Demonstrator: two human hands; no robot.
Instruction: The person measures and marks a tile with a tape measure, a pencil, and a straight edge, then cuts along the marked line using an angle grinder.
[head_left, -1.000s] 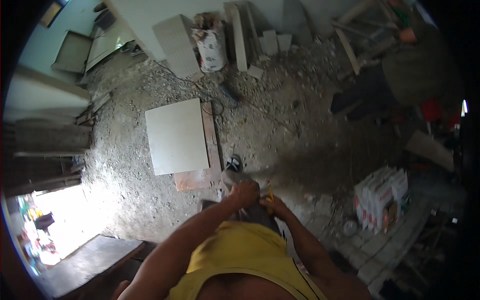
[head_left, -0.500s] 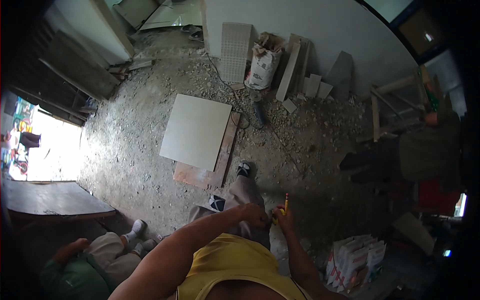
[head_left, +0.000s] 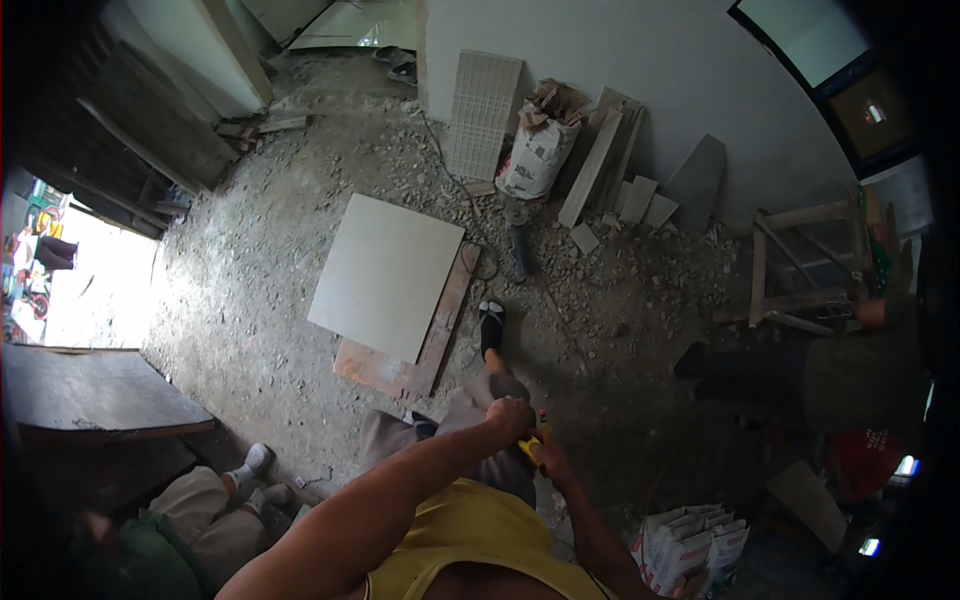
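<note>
My left hand (head_left: 508, 417) is closed in front of my right thigh, right beside my right hand; what it grips, if anything, is hidden. My right hand (head_left: 548, 456) holds a yellow object (head_left: 530, 448), seemingly a tape measure, along with a pencil (head_left: 542, 418) sticking up. Ahead of my stepping sandalled foot (head_left: 491, 325), a square pale tile (head_left: 384, 276) lies on a reddish board (head_left: 370, 372) on the gritty floor. An angle grinder (head_left: 518, 248) lies to their right with its cord looping beside the board.
A person (head_left: 200, 520) sits at lower left near a dark board (head_left: 100, 390); another (head_left: 850, 375) is at right by a wooden frame (head_left: 807, 217). A filled sack (head_left: 535, 150) and offcuts (head_left: 590, 165) lean on the far wall. Stacked bags (head_left: 690, 550) lie lower right, a doorway (head_left: 100, 280) left.
My view has swung leftward, bringing the seated person into sight, and my foot has stepped forward toward the tile. Both hands stay together, with the pencil now lower behind them.
</note>
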